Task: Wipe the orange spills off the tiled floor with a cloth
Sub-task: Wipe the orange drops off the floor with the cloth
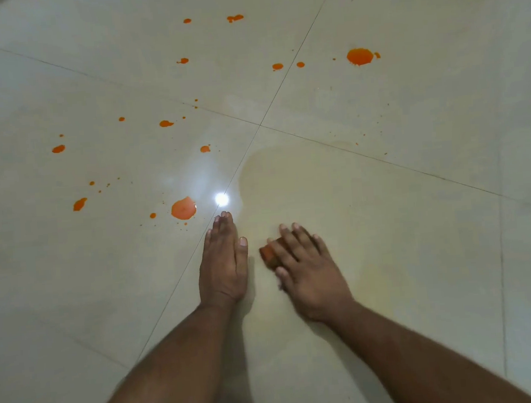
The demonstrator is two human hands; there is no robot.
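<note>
My right hand (pixel 304 268) presses flat on a small orange-stained cloth (pixel 268 253); only the cloth's left edge shows from under the fingers. My left hand (pixel 223 262) rests flat on the tiled floor (pixel 420 252) just left of it, fingers straight and together. Around and ahead of my right hand lies a pale yellowish smeared wet patch (pixel 303 179). A large orange spill (pixel 183 208) sits just ahead and left of my left hand. Another big orange spill (pixel 360 56) lies far ahead on the right. Several smaller orange drops are scattered across the left and far tiles.
Grout lines cross at a tile junction (pixel 260 125) ahead of my hands. A bright light reflection (pixel 221 199) glares on the glossy floor by my left fingertips. Nothing else stands on the floor in view.
</note>
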